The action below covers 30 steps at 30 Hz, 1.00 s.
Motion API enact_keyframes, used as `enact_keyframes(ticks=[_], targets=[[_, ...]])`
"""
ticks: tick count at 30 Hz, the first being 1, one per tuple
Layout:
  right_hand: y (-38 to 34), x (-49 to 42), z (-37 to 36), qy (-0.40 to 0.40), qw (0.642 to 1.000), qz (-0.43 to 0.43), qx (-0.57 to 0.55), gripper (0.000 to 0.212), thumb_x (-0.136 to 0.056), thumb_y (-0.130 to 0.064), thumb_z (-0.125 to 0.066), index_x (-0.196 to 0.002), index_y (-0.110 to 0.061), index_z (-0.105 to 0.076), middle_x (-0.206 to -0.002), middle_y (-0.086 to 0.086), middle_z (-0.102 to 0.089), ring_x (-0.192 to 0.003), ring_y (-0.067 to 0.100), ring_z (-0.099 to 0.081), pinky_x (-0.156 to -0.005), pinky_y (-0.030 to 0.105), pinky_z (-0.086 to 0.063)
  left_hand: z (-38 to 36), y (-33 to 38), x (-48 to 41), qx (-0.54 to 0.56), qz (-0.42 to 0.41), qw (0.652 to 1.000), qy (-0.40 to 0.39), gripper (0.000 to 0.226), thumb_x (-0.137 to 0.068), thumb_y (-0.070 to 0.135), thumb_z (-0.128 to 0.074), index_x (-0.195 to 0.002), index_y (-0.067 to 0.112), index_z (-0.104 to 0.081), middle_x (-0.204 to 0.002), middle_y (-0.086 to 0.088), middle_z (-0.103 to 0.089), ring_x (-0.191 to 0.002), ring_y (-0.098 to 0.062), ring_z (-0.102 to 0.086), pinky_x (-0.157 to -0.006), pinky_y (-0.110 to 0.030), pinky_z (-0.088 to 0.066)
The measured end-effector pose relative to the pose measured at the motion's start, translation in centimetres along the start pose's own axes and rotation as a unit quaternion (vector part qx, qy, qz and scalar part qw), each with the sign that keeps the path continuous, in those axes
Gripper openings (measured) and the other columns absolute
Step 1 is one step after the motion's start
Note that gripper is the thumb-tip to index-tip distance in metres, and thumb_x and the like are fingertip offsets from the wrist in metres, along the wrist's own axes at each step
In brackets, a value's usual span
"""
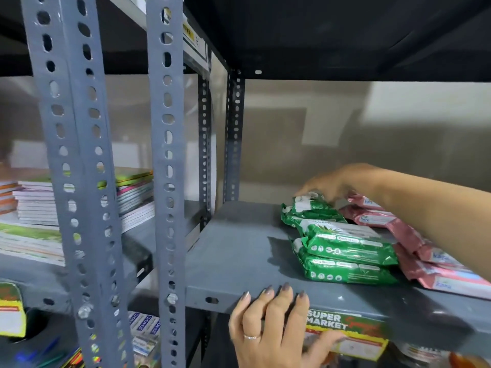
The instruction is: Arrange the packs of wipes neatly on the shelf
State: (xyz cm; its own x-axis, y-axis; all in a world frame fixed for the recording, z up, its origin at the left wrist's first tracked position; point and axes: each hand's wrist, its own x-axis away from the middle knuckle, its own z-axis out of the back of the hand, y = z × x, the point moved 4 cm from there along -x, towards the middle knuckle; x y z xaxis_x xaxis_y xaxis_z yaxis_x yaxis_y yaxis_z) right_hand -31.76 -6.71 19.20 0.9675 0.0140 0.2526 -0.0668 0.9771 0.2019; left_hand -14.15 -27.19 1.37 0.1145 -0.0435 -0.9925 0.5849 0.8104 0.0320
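- While the left hand (268, 322) gripped the shelf (239, 251) edge for support, the right hand (342, 181) closed on the rear green pack (310, 208), probably to align it.

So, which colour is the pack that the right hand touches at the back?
Green with white print: the back green pack, seen in the head view.

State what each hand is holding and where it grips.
The right hand rests its fingers on the far end of the rear green wipes pack. The left hand grips the grey metal shelf's front edge.
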Motion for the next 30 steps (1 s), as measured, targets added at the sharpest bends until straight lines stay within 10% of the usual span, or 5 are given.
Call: enact_keyframes(ticks=[14,30], targets=[[2.1,-0.7,0.3,0.022,0.991,-0.076,-0.109,0.086,-0.076,-0.052,-0.070,-0.147,-0.019,-0.034,-0.153,0.009,-0.036,-0.140,0.032,-0.035,-0.114,0.053,-0.026,0.0,0.3,0.1,0.008,0.005,1.000,0.006,0.054,-0.075,0.078,-0.060,-0.092,0.028,-0.073,-0.093,0.004,-0.074,-0.101,-0.017,-0.053,-0.092,-0.048,-0.042],[1.4,0.6,0.5,-0.025,0.993,-0.084,-0.083,0.100,-0.063,-0.070,-0.062,-0.144,-0.016,-0.038,-0.146,0.017,-0.045,-0.115,0.034,-0.059,-0.094,0.048,-0.051,0.1,0.3,0.1,0.012,0.004,1.000,0.004,0.056,-0.080,0.076,-0.057,-0.082,0.024,-0.079,-0.093,0.003,-0.074,-0.100,-0.017,-0.052,-0.093,-0.046,-0.043]])
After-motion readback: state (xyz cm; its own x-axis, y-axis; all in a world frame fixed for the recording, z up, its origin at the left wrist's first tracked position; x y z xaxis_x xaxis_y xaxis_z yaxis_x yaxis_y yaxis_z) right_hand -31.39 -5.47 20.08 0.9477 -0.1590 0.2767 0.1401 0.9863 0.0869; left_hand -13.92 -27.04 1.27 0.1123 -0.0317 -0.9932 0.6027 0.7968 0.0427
